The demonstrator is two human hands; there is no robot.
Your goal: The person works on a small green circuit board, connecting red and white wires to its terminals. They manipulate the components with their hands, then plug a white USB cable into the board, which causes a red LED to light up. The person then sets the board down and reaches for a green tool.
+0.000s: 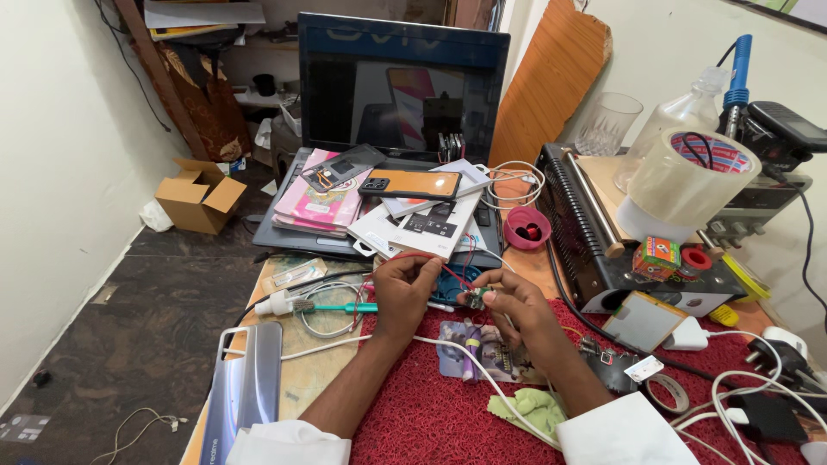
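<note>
White sleeves frame the near edge of the desk (284, 387), where both hands meet over the red mat (431, 413): the left hand (403, 293) pinches thin red wires (454, 274) while the right hand (517, 312) grips a small circuit board (475, 299), lifted between them, probably for steadiness. Fingers hide the board's details, and whether the wires join it is too small to tell.

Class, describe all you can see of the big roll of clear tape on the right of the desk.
The roll of clear tape is a wide, thick ring of glossy, yellowish see-through plastic tape wound on a core with a red and white printed inner face. It is tilted, its open end facing up and to the right. It rests on a black box-shaped device, beside a drinking glass and a clear plastic bottle. Neither hand touches it.
</note>
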